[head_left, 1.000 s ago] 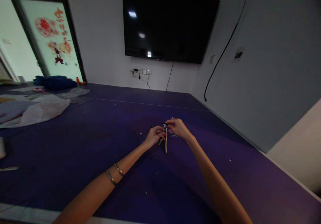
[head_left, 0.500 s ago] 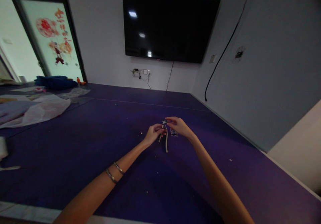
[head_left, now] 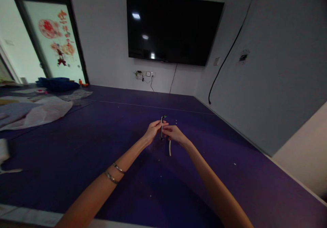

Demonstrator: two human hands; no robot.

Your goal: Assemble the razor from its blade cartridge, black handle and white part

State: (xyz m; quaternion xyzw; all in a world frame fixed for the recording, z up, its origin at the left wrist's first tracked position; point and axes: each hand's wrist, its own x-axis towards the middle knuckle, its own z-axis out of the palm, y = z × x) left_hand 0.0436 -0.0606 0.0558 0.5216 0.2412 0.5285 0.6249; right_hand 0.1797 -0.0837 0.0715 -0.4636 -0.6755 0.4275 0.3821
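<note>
A slim pale-and-dark stick (head_left: 161, 132) with a dark crosswise head stands nearly upright between my hands, above the purple surface. It looks somewhat like a razor, but is too small to name for sure. My left hand (head_left: 152, 131) is closed around its upper part, fingers pressed together. Pinched fingers of my right hand (head_left: 175, 133) meet the stick lower down from the right; their tips are partly hidden. Just below the right hand, a pale curved strip (head_left: 170, 148) lies on the surface, its upper end covered by that hand.
The purple tabletop (head_left: 122, 146) carries small white specks. Clear plastic sheeting (head_left: 51, 111) and a dark blue cloth (head_left: 57, 84) lie at left. A blurred white object (head_left: 3, 151) sits at the left edge. A television (head_left: 176, 30) and a hanging black cable (head_left: 227, 57) are on the walls.
The stick has turned more upright and moved slightly left. My right hand has come down and left from its head to its lower part. The patterned piece behind that hand no longer shows.
</note>
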